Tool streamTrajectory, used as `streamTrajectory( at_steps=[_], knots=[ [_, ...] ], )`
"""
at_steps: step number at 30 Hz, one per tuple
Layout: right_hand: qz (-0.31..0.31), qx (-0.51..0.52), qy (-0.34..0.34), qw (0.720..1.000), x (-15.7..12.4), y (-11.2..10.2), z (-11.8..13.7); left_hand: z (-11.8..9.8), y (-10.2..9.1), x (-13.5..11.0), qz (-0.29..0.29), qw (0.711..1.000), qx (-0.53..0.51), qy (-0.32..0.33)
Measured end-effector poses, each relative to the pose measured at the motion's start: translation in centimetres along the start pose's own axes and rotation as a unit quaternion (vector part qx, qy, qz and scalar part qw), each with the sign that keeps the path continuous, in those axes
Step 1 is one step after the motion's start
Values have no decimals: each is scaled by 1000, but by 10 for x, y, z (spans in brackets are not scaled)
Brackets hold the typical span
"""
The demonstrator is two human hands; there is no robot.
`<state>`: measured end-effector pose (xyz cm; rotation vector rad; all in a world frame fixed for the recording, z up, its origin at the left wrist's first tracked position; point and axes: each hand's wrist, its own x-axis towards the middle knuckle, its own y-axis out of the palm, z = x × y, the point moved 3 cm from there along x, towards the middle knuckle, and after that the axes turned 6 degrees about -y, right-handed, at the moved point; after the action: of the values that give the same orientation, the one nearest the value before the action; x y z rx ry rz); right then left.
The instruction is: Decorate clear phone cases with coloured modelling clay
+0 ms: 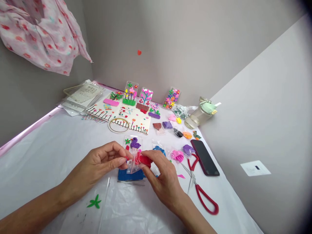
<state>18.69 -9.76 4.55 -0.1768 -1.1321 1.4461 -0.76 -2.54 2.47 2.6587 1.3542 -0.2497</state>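
My right hand (162, 174) grips a small clear plastic bag (133, 166) with red modelling clay (145, 160) in it. My left hand (102, 164) is closed in a pinch beside the bag's mouth, with a small bit of red clay at its fingertips. Below and behind both hands lies a clear phone case (125, 139) decorated with a purple clay duck (135, 143), a green clay flower (127, 141) and a blue clay block (130, 175). The bag and my fingers hide part of the case. A green clay leaf shape (94, 202) lies on a clear sheet near my left forearm.
Red-handled scissors (192, 178) and a dark phone (205, 157) lie at the right. Behind them stands a water bottle (200, 115). Bagged clay, including pink (177, 155) and blue (159, 149), is scattered around. Decorated cases (130, 94) lean on the back wall; a tape roll (118, 125) lies before them.
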Motion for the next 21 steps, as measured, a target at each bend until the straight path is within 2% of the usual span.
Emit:
streamTrajectory(
  at_steps=[4,8,11,13,16,21],
  knots=[
    [-44,-55,31,997,2,-19,-22,5,0,2,24,1000,-10,-3],
    [-115,-176,131,969,0,-47,-77,6,-1,4,12,1000,-1,1],
    [-99,-215,170,957,-5,-55,-114,5,-1,5,-2,1000,-6,-3],
    [-81,-215,167,959,-7,-54,-122,4,-2,6,-3,1000,-15,-8],
    [-71,-214,150,963,-7,-50,-109,4,-2,7,7,1000,-2,-29],
    [-55,-138,51,988,2,-35,-45,5,-2,8,13,999,9,-42]
  ],
)
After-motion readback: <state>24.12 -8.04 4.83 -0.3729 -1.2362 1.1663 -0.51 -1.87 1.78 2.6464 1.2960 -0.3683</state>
